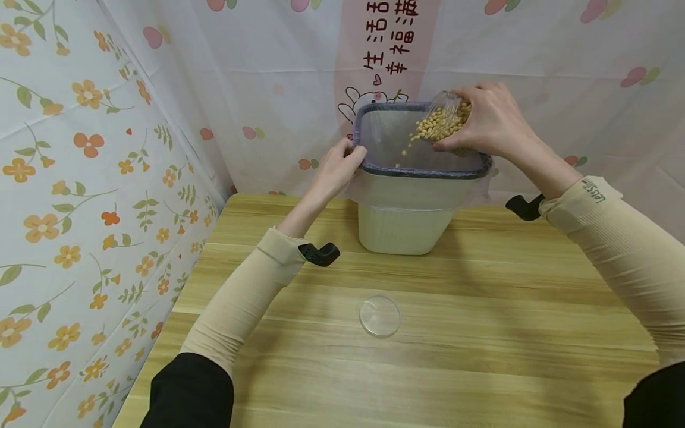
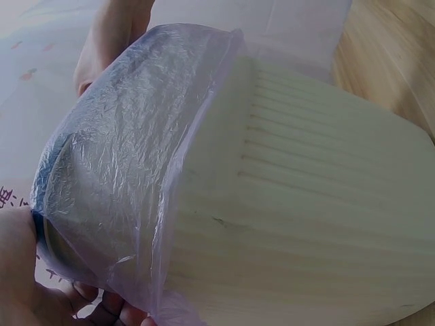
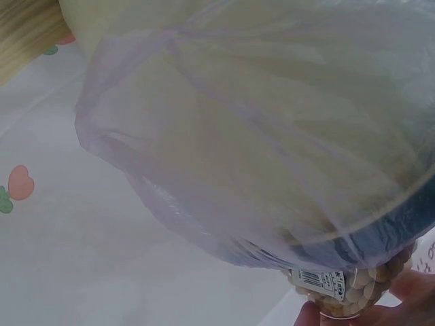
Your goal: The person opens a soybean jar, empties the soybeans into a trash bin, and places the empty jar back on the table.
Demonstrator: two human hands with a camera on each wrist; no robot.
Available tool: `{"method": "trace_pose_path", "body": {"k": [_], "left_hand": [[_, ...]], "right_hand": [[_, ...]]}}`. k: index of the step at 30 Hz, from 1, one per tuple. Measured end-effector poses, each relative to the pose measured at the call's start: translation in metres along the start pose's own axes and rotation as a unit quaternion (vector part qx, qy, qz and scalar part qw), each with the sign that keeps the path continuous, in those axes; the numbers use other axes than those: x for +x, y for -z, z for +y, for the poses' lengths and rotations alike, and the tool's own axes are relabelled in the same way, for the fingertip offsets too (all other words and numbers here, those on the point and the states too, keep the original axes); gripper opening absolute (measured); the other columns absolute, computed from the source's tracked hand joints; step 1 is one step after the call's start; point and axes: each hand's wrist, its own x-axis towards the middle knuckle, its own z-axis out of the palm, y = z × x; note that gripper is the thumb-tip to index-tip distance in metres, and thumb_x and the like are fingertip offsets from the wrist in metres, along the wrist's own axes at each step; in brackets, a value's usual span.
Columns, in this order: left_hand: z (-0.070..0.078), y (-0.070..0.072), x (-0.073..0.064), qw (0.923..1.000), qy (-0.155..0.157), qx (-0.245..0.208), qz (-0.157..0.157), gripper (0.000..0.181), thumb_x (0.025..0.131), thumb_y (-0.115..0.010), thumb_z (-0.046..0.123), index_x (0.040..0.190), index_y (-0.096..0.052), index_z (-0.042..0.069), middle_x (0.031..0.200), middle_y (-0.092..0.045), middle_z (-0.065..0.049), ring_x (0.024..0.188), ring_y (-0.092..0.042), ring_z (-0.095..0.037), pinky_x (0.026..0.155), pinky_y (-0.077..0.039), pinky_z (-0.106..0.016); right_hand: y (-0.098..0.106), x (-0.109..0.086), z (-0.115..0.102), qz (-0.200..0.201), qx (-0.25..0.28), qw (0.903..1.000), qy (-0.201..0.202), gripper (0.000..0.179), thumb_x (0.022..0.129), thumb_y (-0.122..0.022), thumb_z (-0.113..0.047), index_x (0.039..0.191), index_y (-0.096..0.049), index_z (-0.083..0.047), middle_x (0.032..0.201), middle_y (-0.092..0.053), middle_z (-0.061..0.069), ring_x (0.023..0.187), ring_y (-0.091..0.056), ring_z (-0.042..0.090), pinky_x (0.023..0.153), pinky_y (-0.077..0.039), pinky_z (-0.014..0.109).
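Tabletop point(image 1: 465, 356), hands point(image 1: 337, 166) point(image 1: 495, 122) curled round bin point(image 1: 401, 229), jar point(image 1: 448, 122)

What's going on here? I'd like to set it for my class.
A person tips a clear jar of yellow beans with the right grip, and a few beans are falling into a pale bin lined with a thin plastic bag. The left grip holds the bagged rim. Many beans are in the jar. A clear round disc lies on the wooden table.
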Motion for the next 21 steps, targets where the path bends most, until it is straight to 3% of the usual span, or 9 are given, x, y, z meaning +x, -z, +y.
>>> {"method": "trace_pose_path", "body": {"k": [21], "left_hand": [[0.0005, -0.0001, -0.0012, 1.0000, -0.001, -0.003, 0.001, 0.020, 0.099, -0.047, 0.034, 0.095, -0.050, 0.014, 0.088, -0.050, -0.001, 0.080, -0.048, -0.016, 0.070, -0.039, -0.027]], "right_hand": [[0.0001, -0.0004, -0.0002, -0.004, -0.003, 1.0000, 0.002, 0.107, 0.074, -0.089, -0.045, 0.157, -0.037, -0.003, 0.140, -0.051, 0.033, 0.130, -0.039, 0.052, 0.110, -0.031, 0.063]]}}
